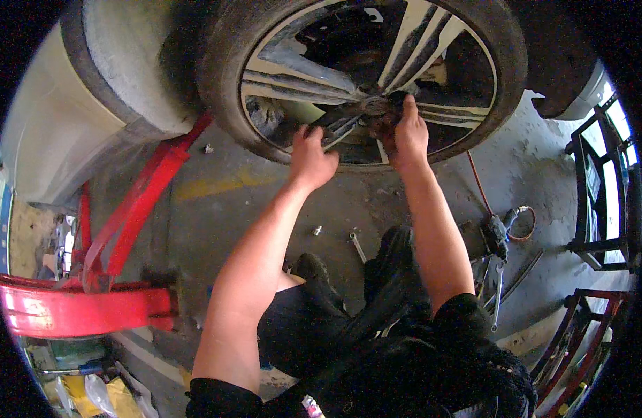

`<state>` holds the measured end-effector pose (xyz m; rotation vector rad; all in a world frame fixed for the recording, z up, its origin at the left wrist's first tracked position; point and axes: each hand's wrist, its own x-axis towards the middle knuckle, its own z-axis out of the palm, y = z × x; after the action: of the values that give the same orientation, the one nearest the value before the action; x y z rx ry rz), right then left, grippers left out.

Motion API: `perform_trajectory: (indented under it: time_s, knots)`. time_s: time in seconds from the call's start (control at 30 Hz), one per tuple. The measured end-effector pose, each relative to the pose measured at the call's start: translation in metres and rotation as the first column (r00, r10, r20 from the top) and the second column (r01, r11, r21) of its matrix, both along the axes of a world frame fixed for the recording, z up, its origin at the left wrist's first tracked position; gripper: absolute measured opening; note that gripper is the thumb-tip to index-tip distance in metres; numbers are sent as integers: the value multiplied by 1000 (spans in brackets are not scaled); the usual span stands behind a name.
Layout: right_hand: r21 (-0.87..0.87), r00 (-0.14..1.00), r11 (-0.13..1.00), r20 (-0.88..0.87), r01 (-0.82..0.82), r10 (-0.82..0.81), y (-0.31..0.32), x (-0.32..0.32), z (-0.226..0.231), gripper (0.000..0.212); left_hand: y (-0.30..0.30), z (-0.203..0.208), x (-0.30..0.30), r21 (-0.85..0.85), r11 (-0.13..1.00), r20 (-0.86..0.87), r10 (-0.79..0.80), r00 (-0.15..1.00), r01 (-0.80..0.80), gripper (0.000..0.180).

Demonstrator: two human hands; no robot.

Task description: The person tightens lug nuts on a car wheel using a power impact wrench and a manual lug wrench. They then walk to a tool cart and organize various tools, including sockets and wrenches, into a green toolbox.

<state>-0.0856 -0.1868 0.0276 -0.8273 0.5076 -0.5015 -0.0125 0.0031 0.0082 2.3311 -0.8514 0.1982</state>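
Observation:
A car wheel with a dark tyre and a grey, two-tone spoked rim fills the upper middle, raised off the floor. My left hand is closed at the rim's lower left, fingers curled round a lower spoke that runs to the hub. Close by the hub's right side is my right hand, thumb up and fingers curled inward among the dark spokes. Whatever those fingers hold is hidden in shadow.
A red lift arm slopes under the car body at left, joined to a thick red beam. A combination wrench lies below the wheel. An air tool with a hose lies at right, near metal racks.

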Motion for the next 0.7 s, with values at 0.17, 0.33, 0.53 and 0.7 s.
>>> perform_trajectory:
  time_s: [0.17, 0.33, 0.53, 0.7]
  knots:
    - [-437, 948, 846, 56, 305, -313, 4, 0, -16, 41, -5, 9, -6, 4, 1000, -61, -16, 998, 16, 40]
    - [-876, 853, 438, -63, 201, -518, 8, 1, -8, 46, -1, -1, -2, 13, 1000, 58, 15, 998, -15, 39]
    - [126, 977, 974, 77, 190, -200, 4, 17, -3, 40, -7, 12, -14, 20, 1000, 26, 10, 1000, -10, 43]
    - [78, 981, 989, 138, 126, -136, 12, 5, 9, 39, -3, 4, -7, 5, 1000, 117, -25, 993, 24, 43]
